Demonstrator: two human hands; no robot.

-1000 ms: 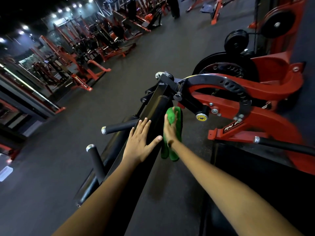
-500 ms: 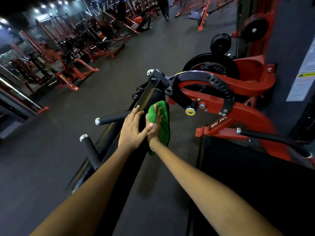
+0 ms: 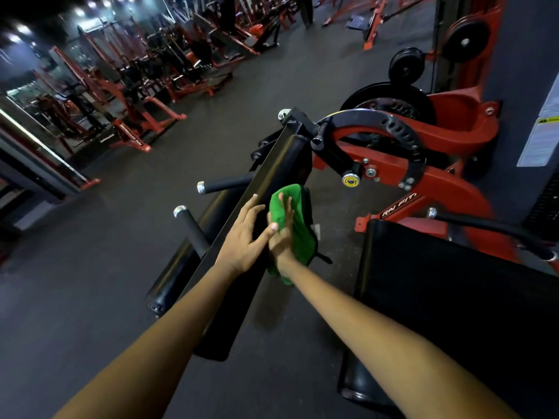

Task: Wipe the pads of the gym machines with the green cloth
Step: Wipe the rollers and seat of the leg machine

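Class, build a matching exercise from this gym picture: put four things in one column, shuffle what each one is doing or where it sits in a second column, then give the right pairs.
Things
1. left hand
2. right hand
3. green microfibre cloth
4. round yellow-capped knob

States
A. fingers straight, pressing the cloth against the pad's side
B. fixed on the red machine frame
C. fingers spread, resting on the long black upholstered pad
D. pinned between a hand and the pad

Pairs: 1-C, 2-A, 3-D, 4-B
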